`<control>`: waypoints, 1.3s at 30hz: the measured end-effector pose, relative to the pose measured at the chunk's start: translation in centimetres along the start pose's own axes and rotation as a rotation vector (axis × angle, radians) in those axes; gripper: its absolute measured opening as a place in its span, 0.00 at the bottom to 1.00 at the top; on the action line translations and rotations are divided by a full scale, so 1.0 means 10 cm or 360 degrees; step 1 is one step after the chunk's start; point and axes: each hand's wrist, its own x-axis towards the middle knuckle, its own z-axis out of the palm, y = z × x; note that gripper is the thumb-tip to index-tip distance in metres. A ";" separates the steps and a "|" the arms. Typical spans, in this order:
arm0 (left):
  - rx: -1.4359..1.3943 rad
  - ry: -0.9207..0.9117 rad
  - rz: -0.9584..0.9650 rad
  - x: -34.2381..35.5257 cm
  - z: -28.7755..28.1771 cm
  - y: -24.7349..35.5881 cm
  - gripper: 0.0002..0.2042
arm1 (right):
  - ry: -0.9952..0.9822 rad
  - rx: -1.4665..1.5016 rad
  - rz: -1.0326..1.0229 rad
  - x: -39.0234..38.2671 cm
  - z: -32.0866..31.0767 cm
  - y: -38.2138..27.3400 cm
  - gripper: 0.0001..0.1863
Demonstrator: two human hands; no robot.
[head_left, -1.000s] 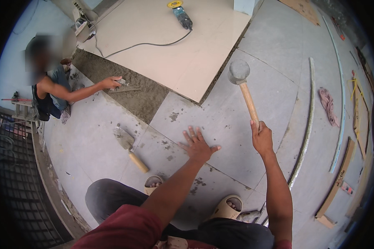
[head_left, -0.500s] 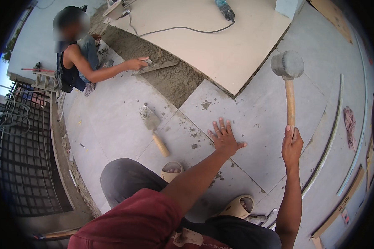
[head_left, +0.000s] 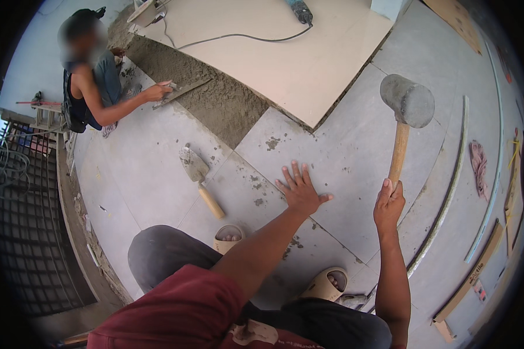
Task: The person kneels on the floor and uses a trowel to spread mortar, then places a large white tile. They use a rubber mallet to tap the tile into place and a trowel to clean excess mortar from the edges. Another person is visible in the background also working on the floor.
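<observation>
Fingers spread, my left hand [head_left: 301, 195] lies flat on a grey floor tile [head_left: 355, 154], close to the joint with its neighbour. My right hand [head_left: 388, 206] is wrapped round the wooden handle of a rubber mallet [head_left: 410, 102], whose dark grey head is raised to the right of my left hand. A pointing trowel [head_left: 195, 166] with a wooden handle rests on the tiles to the left, its blade smeared with mortar. Small mortar crumbs are scattered along the tile joints.
A co-worker [head_left: 87, 75] crouches at the far left, drawing a flat trowel [head_left: 183, 93] over the wet mortar bed [head_left: 233, 113]. Beyond it lies a beige slab [head_left: 285, 64] with a corded power tool [head_left: 300, 11]. A long metal strip [head_left: 448, 198], a rag [head_left: 478, 168] and a cardboard strip [head_left: 468, 276] lie right.
The view has shifted, moving the scene slightly left. The mallet head has tilted toward the right. The co-worker's flat trowel has slid back toward the left. My left hand stays on the tile.
</observation>
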 end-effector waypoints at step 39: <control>-0.0198 0.0161 -0.0580 0.58 -0.28 -1.11 0.61 | -0.0357 0.0383 0.0536 -0.77 -0.55 0.05 0.25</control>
